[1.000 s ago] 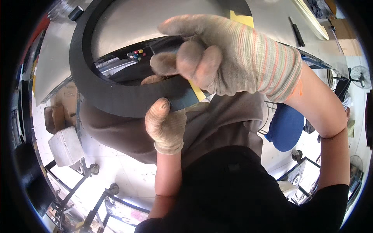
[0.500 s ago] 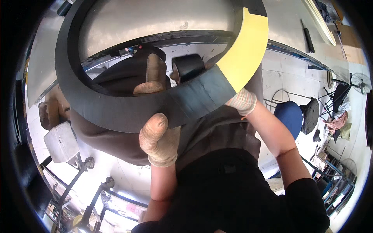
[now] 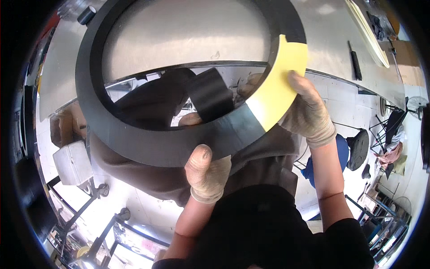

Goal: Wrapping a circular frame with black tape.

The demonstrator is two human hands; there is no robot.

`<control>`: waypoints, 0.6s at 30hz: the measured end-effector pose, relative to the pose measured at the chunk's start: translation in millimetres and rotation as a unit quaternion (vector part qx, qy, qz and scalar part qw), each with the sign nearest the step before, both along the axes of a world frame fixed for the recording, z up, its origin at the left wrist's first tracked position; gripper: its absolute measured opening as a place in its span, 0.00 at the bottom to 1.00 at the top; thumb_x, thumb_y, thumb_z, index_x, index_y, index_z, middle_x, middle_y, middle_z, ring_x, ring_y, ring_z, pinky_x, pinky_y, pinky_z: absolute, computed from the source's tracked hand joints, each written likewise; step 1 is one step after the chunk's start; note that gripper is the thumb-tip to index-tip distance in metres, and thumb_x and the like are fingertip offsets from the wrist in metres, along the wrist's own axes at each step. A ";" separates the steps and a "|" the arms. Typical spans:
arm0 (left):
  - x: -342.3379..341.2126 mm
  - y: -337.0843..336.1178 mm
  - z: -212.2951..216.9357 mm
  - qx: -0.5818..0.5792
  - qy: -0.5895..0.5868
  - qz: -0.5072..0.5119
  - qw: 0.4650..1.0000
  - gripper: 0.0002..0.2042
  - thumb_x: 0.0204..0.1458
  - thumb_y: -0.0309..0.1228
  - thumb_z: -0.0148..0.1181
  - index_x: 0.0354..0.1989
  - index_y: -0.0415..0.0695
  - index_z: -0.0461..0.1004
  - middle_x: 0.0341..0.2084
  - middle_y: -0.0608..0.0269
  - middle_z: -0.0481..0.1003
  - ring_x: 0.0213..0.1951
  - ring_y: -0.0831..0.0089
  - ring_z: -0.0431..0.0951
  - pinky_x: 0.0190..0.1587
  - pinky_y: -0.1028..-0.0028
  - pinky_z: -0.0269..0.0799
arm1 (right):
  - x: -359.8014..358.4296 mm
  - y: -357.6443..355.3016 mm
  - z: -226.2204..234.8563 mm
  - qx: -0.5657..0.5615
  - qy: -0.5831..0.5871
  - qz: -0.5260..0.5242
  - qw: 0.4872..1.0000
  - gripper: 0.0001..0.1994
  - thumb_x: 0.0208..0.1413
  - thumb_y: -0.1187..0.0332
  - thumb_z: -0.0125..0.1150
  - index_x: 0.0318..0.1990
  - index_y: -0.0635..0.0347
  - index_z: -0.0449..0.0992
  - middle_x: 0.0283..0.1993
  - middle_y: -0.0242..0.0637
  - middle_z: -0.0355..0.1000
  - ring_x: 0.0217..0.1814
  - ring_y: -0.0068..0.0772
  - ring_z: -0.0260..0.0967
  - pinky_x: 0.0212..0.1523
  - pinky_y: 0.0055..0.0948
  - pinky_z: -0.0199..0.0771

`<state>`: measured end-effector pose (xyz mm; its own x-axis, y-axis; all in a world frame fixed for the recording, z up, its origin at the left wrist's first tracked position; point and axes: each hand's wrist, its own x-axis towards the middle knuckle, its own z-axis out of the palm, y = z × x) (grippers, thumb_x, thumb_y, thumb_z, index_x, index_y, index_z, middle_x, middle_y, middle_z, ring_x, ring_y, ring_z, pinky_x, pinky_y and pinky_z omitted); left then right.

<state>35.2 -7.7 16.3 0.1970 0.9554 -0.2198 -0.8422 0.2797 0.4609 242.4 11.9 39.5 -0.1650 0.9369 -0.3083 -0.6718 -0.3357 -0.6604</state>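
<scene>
A large black ring (image 3: 134, 143) is held tilted over my lap, its far part over the metal table. A yellow section (image 3: 280, 85) covers its right side, beside a shinier dark strip (image 3: 237, 127). My left hand (image 3: 209, 175), in a beige knit glove, is closed on the near rim; its thumb lies on the face, and fingertips show inside the opening. My gloved right hand (image 3: 309, 112) grips the yellow section, thumb on top and fingers partly hidden behind. A wide black roll (image 3: 210, 94) sits inside the opening between the hands' fingers; what supports it is partly hidden.
On the metal table (image 3: 336, 27) lie a slim black tool (image 3: 355, 65), pale strips (image 3: 369, 33) and a small black cylinder (image 3: 86, 15). A grey block (image 3: 72, 163) and wheeled cart frame stand left. Stools with blue (image 3: 338, 157) and black (image 3: 358, 150) seats stand right.
The ring has shifted down and slightly right. My right hand has come up from beneath, its thumb now on the yellow section. My left hand has moved right along the rim; the black roll has tilted.
</scene>
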 end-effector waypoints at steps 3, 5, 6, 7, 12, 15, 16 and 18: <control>4.5 -2.1 9.4 0.032 0.078 0.002 0.996 0.39 0.49 0.44 0.70 0.67 0.39 0.62 0.61 0.52 0.69 0.63 0.58 0.71 0.70 0.58 0.61 | -4.9 -13.5 4.7 -0.008 -0.107 -0.054 0.993 0.28 0.62 0.50 0.60 0.55 0.70 0.74 0.52 0.52 0.77 0.57 0.42 0.77 0.64 0.38 0.74; 7.9 -5.6 14.0 0.049 0.113 -0.003 0.992 0.42 0.49 0.49 0.68 0.68 0.36 0.61 0.63 0.49 0.68 0.65 0.55 0.69 0.71 0.57 0.60 | -7.4 -25.3 1.8 -0.001 -0.111 -0.054 0.992 0.30 0.62 0.48 0.61 0.56 0.70 0.73 0.52 0.51 0.77 0.58 0.42 0.76 0.65 0.38 0.73; 9.5 -7.6 14.7 0.058 0.131 -0.005 0.990 0.43 0.49 0.51 0.67 0.69 0.35 0.61 0.63 0.48 0.67 0.66 0.53 0.68 0.71 0.56 0.60 | -8.6 -30.4 2.0 0.014 -0.077 -0.066 0.995 0.31 0.61 0.48 0.61 0.57 0.70 0.73 0.52 0.50 0.76 0.58 0.42 0.76 0.65 0.38 0.73; 9.8 -10.9 15.9 0.055 0.134 -0.017 0.989 0.43 0.49 0.51 0.67 0.68 0.35 0.61 0.63 0.47 0.67 0.66 0.52 0.68 0.71 0.56 0.60 | -7.8 -34.2 1.2 0.010 -0.107 -0.065 0.992 0.31 0.61 0.47 0.60 0.58 0.70 0.72 0.52 0.50 0.76 0.58 0.42 0.76 0.65 0.38 0.73; 5.4 0.2 3.9 0.026 0.120 -0.024 0.992 0.39 0.48 0.47 0.68 0.64 0.34 0.66 0.59 0.44 0.71 0.63 0.49 0.71 0.68 0.54 0.66 | 2.8 -31.7 46.1 -0.129 -0.323 0.067 0.935 0.34 0.67 0.40 0.52 0.55 0.70 0.74 0.44 0.53 0.80 0.43 0.43 0.83 0.46 0.37 0.85; -0.1 17.6 -2.4 0.039 0.083 -0.042 0.995 0.36 0.49 0.44 0.67 0.63 0.34 0.67 0.56 0.42 0.73 0.61 0.50 0.74 0.67 0.52 0.67 | 1.3 -23.3 90.9 -0.072 -0.360 0.331 0.869 0.39 0.68 0.36 0.40 0.54 0.71 0.76 0.40 0.58 0.81 0.30 0.44 0.83 0.25 0.30 0.84; -1.2 21.7 -3.0 0.042 0.080 -0.049 0.995 0.35 0.49 0.43 0.67 0.63 0.34 0.68 0.56 0.42 0.73 0.60 0.50 0.74 0.67 0.52 0.67 | -0.2 -23.3 101.5 -0.128 -0.364 0.296 0.874 0.39 0.69 0.37 0.39 0.56 0.71 0.75 0.40 0.58 0.81 0.28 0.44 0.83 0.23 0.29 0.83; 0.1 22.6 -1.2 0.025 0.017 -0.067 0.997 0.28 0.51 0.38 0.68 0.59 0.39 0.67 0.49 0.54 0.75 0.53 0.62 0.77 0.62 0.61 0.70 | -8.5 -19.5 109.3 -0.091 -0.366 0.188 0.907 0.38 0.70 0.39 0.39 0.61 0.73 0.70 0.40 0.58 0.80 0.27 0.42 0.82 0.22 0.26 0.82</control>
